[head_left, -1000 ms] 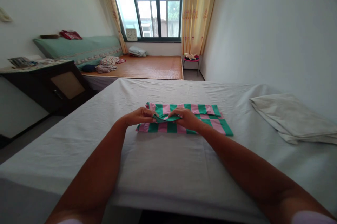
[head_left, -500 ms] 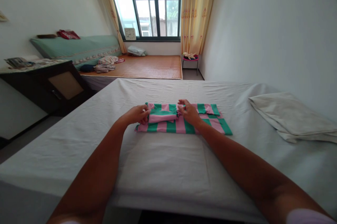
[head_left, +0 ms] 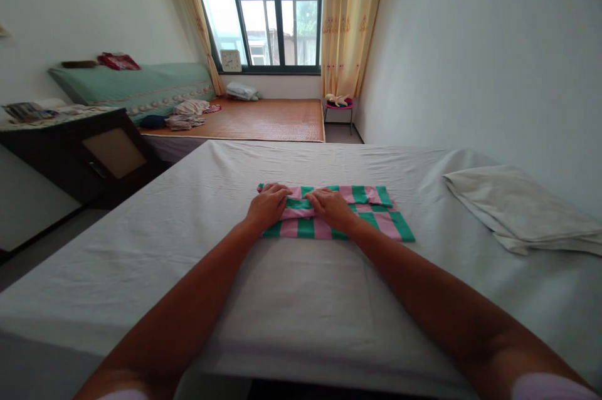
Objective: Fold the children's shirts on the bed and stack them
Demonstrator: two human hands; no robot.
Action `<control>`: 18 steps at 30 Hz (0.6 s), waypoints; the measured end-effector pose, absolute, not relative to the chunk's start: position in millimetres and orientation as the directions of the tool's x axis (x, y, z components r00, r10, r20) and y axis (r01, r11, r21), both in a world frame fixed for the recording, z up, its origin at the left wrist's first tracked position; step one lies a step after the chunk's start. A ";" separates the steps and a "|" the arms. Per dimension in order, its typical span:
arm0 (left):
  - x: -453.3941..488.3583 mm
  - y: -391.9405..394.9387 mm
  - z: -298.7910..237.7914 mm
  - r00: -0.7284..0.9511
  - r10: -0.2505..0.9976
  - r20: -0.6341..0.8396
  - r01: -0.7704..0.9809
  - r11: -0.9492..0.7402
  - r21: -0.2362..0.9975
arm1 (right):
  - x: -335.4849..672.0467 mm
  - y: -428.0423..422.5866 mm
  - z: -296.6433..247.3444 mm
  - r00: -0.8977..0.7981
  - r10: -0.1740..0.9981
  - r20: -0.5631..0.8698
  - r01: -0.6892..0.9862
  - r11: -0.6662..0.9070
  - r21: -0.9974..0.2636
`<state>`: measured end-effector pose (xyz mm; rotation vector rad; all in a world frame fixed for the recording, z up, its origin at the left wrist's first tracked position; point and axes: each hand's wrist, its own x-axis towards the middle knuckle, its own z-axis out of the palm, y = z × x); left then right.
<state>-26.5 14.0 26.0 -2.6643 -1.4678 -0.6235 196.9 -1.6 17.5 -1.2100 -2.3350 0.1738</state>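
A garment with pink and green stripes lies folded into a long, flat shape across the white-sheeted table. My left hand rests on its left part, palm down, with the fingers laid over the cloth. Close beside it, my right hand lies on the middle of the garment, fingers stretched toward the left. Between the two hands a smaller folded flap of the striped cloth shows. Both palms hide part of the fabric beneath them.
A folded off-white cloth lies on the right side of the table near the wall. Beyond stands a bed with piled clothes. A dark cabinet is at the left, a small stool by the curtain.
My left hand has moved right and onto the garment from its left edge. My right hand has lowered flat onto the cloth and turned its fingers leftward.
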 end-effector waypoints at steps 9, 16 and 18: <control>-41.0 29.9 4.5 0.233 0.970 0.075 0.966 -0.239 0.093 | 272.5 33.8 -3.8 -0.104 0.994 0.023 0.980 0.106 -0.169; -37.0 24.2 9.6 0.165 0.986 0.026 0.984 -0.166 0.071 | 294.9 37.3 -2.9 0.024 0.999 0.023 0.989 -0.021 -0.147; -37.3 23.8 9.8 0.164 0.986 0.030 0.984 -0.166 0.065 | 297.9 38.2 -4.1 0.058 0.998 0.014 0.989 -0.056 -0.137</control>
